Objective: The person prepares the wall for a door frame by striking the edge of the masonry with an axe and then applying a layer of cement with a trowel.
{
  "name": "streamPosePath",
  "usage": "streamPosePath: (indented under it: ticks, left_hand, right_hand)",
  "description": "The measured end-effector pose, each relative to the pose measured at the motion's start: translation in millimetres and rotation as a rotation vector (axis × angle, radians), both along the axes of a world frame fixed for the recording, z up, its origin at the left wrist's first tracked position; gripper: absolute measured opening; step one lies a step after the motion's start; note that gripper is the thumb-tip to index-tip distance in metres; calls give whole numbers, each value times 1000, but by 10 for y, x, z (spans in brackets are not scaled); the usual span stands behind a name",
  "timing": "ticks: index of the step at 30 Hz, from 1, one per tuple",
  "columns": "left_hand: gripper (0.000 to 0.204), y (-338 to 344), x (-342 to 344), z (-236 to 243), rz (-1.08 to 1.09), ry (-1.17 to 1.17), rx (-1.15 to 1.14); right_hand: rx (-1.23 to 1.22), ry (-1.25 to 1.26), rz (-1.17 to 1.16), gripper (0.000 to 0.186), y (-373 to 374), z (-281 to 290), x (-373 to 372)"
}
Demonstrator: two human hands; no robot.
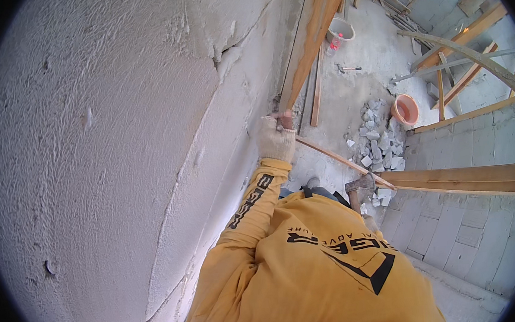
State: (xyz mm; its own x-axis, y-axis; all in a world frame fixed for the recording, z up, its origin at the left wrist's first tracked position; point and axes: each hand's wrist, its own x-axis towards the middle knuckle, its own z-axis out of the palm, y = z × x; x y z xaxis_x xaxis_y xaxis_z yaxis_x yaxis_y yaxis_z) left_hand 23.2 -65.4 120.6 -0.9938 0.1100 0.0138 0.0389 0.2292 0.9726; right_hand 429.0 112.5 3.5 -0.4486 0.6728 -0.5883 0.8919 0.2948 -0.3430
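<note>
My left hand (277, 136), in a cream glove with bare fingertips showing, is closed at the lower end of an upright wooden board (309, 39) beside the white textured wall (121, 123). Its fingertips curl at the board, and whether they also hold something small there I cannot tell. My right hand (368, 222) is mostly hidden behind my yellow-clad body, on the wooden handle of a hammer (359, 184) whose metal head shows at my right side. A thin wooden batten (336, 156) runs diagonally from near my left hand toward the hammer head.
Broken block rubble (377, 142) lies by an orange bucket (405, 110). Farther off are a grey bucket (344, 30), a bottle (333, 46) and another hammer (350, 68) on the floor (370, 61). Timber supports (463, 84) and a horizontal beam (459, 181) line the right side by block walls (469, 235).
</note>
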Motion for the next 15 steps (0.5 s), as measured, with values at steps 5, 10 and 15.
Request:
streamPosePath:
  ticks: [5, 10, 15]
  left_hand:
    - [47, -653, 546, -1123, -40, -29, -327]
    - [45, -873, 830, -1037, -62, 41, -272]
    - [42, -677, 571, -643, -169, 77, -139]
  right_hand:
    - [86, -82, 13, 28, 2, -117, 135]
    - [-95, 33, -97, 35, -411, 645, -282]
    - [-16, 3, 197, 43, -293, -165, 299]
